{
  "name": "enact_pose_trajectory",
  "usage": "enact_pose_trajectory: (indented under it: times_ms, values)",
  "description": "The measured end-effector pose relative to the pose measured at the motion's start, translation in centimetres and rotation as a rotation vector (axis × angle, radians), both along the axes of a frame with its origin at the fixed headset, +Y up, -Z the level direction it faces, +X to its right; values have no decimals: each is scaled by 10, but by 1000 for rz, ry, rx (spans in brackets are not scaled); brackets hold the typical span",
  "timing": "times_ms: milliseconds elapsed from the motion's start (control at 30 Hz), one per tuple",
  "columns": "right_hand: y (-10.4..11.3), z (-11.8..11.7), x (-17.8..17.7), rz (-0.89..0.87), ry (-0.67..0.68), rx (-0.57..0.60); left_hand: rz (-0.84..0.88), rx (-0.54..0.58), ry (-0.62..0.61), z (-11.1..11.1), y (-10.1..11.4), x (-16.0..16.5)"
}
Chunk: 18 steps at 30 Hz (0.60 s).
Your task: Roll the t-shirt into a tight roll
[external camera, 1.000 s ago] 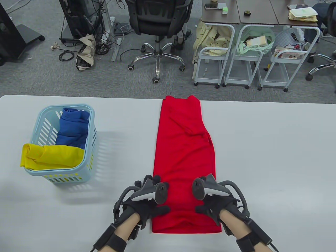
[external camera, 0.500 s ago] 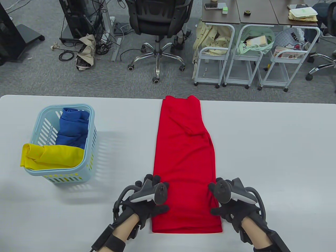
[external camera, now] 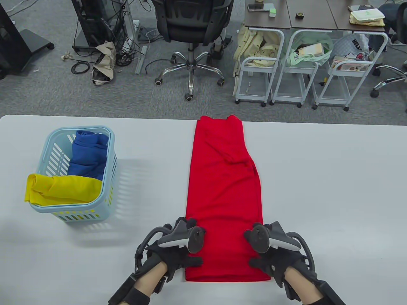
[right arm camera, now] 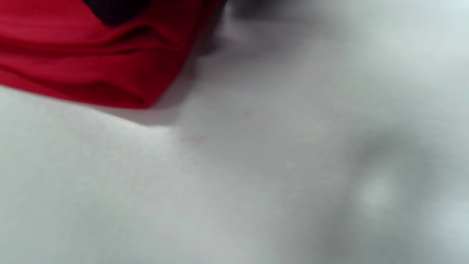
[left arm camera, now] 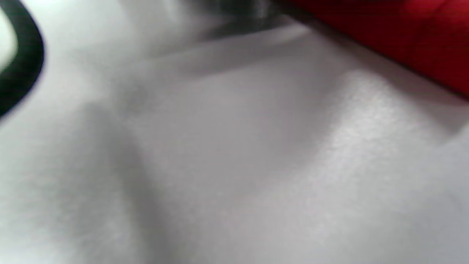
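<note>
Table (external camera: 334,190) carries a red t-shirt (external camera: 224,190), folded into a long narrow strip running away from both hands, its near end between them. Beyond and outward of the left hand (external camera: 173,254) stands a pale blue basket (external camera: 109,178) with blue and yellow garments. Left hand rests on the strip's near left edge, the right hand (external camera: 273,257) on its near right edge; whether either grip pinches cloth I cannot tell.

Grey carpet floor (external camera: 47,92), black office chair (external camera: 190,22), white-legged desks (external camera: 314,47) behind.
</note>
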State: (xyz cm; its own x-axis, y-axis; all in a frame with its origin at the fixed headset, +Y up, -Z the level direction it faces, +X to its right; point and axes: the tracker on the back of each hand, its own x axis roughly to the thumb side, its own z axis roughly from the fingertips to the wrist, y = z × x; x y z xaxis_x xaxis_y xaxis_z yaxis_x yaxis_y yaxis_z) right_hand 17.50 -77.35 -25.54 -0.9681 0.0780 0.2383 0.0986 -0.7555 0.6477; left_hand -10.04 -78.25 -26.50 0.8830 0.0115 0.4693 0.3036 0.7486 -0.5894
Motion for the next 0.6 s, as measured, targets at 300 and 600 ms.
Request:
enact_pose_trajectory:
  times_ms: [300,600]
  values:
    - [34,7,2,-53,61,152,126,224,-92,18,40,10]
    - [16,17,-20,47,194,120,20,207,-201,27,31,23]
